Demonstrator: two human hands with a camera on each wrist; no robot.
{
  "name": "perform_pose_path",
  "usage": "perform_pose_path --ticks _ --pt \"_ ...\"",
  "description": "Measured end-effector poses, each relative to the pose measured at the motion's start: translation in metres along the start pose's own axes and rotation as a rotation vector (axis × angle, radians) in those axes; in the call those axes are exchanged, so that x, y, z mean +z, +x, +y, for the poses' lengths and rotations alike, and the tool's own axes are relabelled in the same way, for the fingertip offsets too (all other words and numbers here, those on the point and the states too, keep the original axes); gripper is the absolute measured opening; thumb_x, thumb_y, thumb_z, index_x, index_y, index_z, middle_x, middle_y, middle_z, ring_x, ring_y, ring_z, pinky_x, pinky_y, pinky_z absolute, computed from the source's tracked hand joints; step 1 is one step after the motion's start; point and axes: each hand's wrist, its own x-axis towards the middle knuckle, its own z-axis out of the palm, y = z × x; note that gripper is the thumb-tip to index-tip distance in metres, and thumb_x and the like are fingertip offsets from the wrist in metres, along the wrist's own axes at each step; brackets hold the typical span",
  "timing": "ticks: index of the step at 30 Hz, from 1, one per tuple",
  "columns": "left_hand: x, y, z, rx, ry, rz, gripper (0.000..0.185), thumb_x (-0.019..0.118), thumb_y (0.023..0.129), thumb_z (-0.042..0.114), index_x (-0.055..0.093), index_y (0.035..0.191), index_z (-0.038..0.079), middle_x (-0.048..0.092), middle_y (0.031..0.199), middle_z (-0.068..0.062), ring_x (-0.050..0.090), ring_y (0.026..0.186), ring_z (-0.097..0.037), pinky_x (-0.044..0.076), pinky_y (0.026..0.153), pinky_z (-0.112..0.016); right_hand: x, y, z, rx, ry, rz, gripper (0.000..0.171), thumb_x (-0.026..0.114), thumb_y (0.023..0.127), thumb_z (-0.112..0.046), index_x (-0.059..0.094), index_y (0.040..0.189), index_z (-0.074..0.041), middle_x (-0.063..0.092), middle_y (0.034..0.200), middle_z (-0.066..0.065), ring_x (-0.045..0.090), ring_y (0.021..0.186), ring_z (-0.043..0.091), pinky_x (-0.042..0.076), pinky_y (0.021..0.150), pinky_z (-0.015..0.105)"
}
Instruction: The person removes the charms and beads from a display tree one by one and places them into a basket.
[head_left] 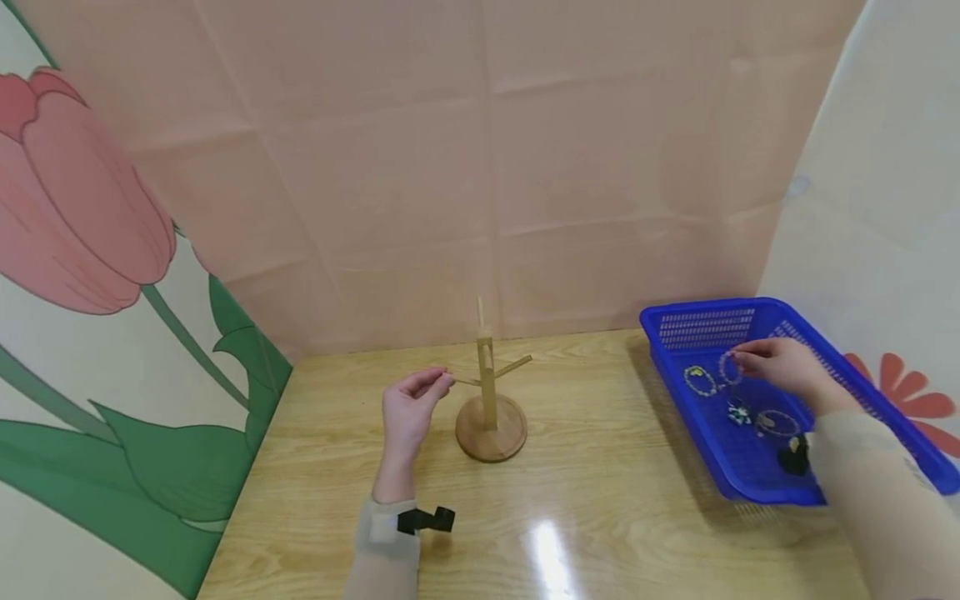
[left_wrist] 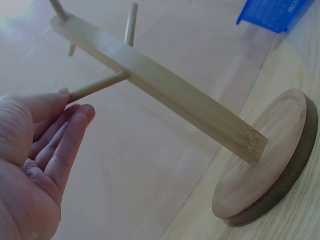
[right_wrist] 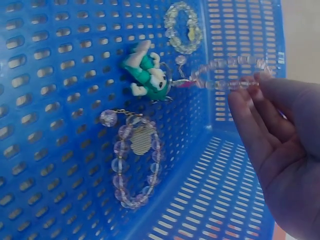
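Note:
My left hand (head_left: 407,410) pinches the end of a thin peg (left_wrist: 100,86) on a wooden stand. The stand's square post (head_left: 487,387) rises from a round base (left_wrist: 270,160) on the table. Over the blue basket (head_left: 678,425), my right hand (head_left: 783,372) pinches a pink beaded bracelet (right_wrist: 220,64) between thumb and fingers; it hangs down with a small charm at its lower end. Below it in the basket lie a green and white figurine (right_wrist: 147,72), a yellowish beaded bracelet (right_wrist: 172,30) and a pink and clear beaded bracelet (right_wrist: 120,165) with a round charm.
The basket stands at the right of the wooden table (head_left: 600,483), near a pale wall with a red flower print (head_left: 900,383). A pinkish sheet (head_left: 375,167) covers the back wall. A tulip-printed panel (head_left: 97,192) stands on the left.

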Motion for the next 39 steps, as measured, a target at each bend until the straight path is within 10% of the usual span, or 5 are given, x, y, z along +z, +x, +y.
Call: perform_pose_path --ticks 14,39 --pt "0.004 -0.001 0.001 0.003 0.027 -0.004 0.023 0.085 0.092 0.001 0.077 0.108 -0.013 0.080 0.100 -0.020 0.078 0.085 -0.015 0.068 0.078 -0.029 0.001 0.001 0.014 -0.034 -0.272 0.089 0.029 0.068 0.103 -0.013 0.073 0.110 0.015 0.076 0.095 0.027 0.071 0.086 0.046 0.057 0.082 0.069" --pt "0.005 0.001 0.000 0.005 0.028 0.005 0.017 0.086 0.092 0.004 0.081 0.106 -0.004 0.080 0.100 -0.017 0.079 0.086 -0.017 0.068 0.080 -0.031 -0.006 0.004 0.023 0.007 -0.295 0.056 0.034 0.067 0.100 -0.016 0.071 0.110 0.016 0.073 0.101 0.034 0.067 0.096 0.058 0.055 0.085 0.073"
